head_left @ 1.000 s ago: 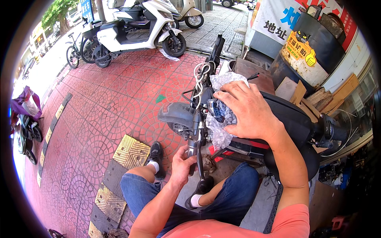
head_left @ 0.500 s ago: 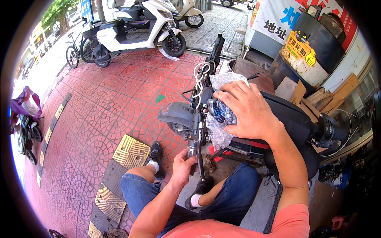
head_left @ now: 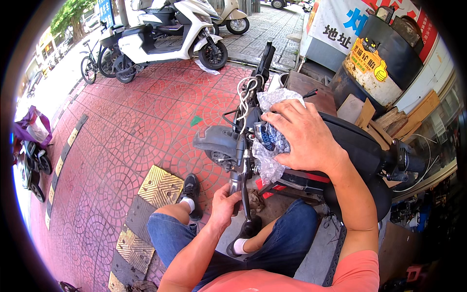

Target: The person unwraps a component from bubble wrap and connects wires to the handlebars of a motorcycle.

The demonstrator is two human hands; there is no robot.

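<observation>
An electric scooter stands in front of me, its handlebar (head_left: pixel 245 158) running away from me. My left hand (head_left: pixel 225 207) is closed around the near handlebar grip (head_left: pixel 235 182), by the brake lever (head_left: pixel 246 199). Clear bubble wrap (head_left: pixel 268 165) is bunched about the middle of the handlebar. Out of its gap shows a small dark display (head_left: pixel 265 135) with lit bluish figures. My right hand (head_left: pixel 309 134) cups over the bubble wrap and display from the right, fingers curved around it and thumb on the near side; what lies under the palm is hidden.
The front wheel and fender (head_left: pixel 219 143) jut left of the handlebar, and the black seat (head_left: pixel 355 141) lies right. A metal drum (head_left: pixel 379 63) and wood scraps (head_left: pixel 396 119) stand at far right. A white scooter (head_left: pixel 165 44) is parked ahead; a yellow-black ramp (head_left: pixel 160 187) lies left.
</observation>
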